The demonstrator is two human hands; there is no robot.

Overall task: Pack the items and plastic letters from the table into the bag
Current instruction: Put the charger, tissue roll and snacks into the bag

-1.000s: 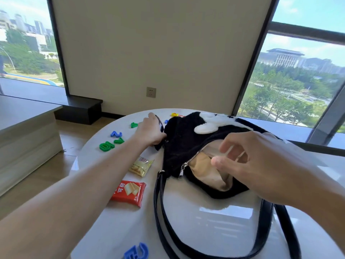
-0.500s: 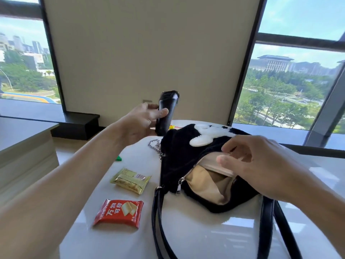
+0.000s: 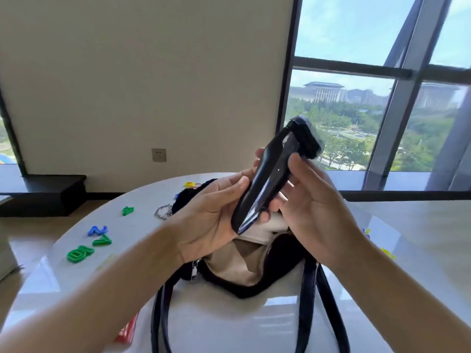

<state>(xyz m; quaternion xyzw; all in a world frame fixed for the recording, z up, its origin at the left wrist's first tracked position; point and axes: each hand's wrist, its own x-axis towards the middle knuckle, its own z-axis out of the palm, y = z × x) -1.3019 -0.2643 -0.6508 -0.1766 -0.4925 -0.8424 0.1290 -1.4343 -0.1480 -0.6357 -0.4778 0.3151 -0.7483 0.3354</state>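
Now, left hand point(image 3: 211, 220): raised above the bag point(image 3: 285, 253), thumb and curled fingers gripping the lower end of the black shaver point(image 3: 270, 184).
Right hand point(image 3: 313, 207): palm turned inward, fingers nearly straight, thumb touching the shaver's upper body.
Shaver: tilted, head up, over the bag's unzipped mouth.
Bag: on the white table point(image 3: 229, 322), straps point(image 3: 305, 301) trailing toward the camera.
Left of bag: chain point(image 3: 163, 211), green 4 point(image 3: 127, 210), blue 2 point(image 3: 97, 230), green 7 point(image 3: 102, 241), green 5 point(image 3: 79, 254).
Red packet point(image 3: 127, 332): mostly hidden under the left forearm.

left hand point(image 3: 211, 220) grips shaver point(image 3: 267, 184) | right hand point(image 3: 313, 207) touches it | above bag point(image 3: 244, 293)
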